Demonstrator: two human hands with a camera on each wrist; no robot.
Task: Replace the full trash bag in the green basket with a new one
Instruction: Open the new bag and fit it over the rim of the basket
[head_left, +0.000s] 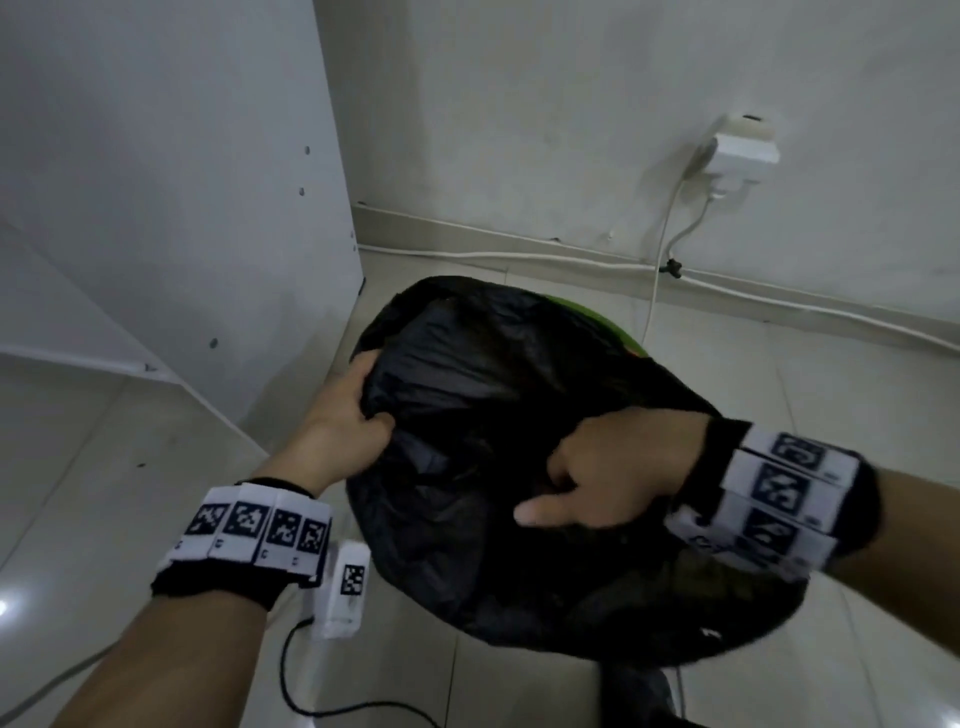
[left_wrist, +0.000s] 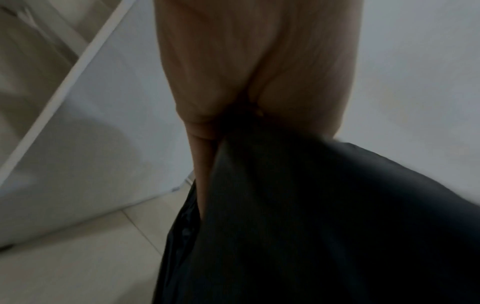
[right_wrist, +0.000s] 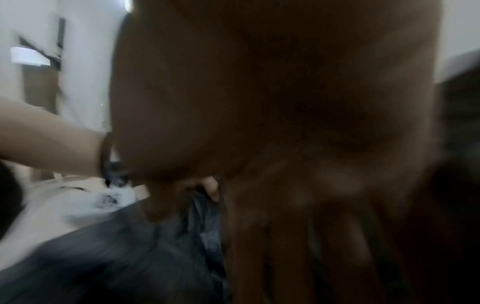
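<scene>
White wall: fills the far background in the head view, with a white plug adapter mounted on it and a cable running down toward the skirting.

White cabinet panel: upright at far left, standing on the tiled floor. Left wrist view shows the same panel close beside the bag.

Black trash bag: bulging, in the middle of the floor area, its bulk running from far-left to near-right in the head view. It covers nearly all of the green basket, of which only a sliver of rim shows at the bag's far right edge. Neither wrist view shows the basket.

Right hand: on the bag's near right part, fingers curled into the plastic, thumb pointing left. Right wrist view is dark and blurred; the hand fills it, with gathered bag film below the fingers.

Left hand: at the bag's left edge, fingers curled round a bunched fold. Left wrist view confirms the hand closed on the plastic, which falls away below it.

Small white device: on the floor beneath the left wrist, black cord attached.
</scene>
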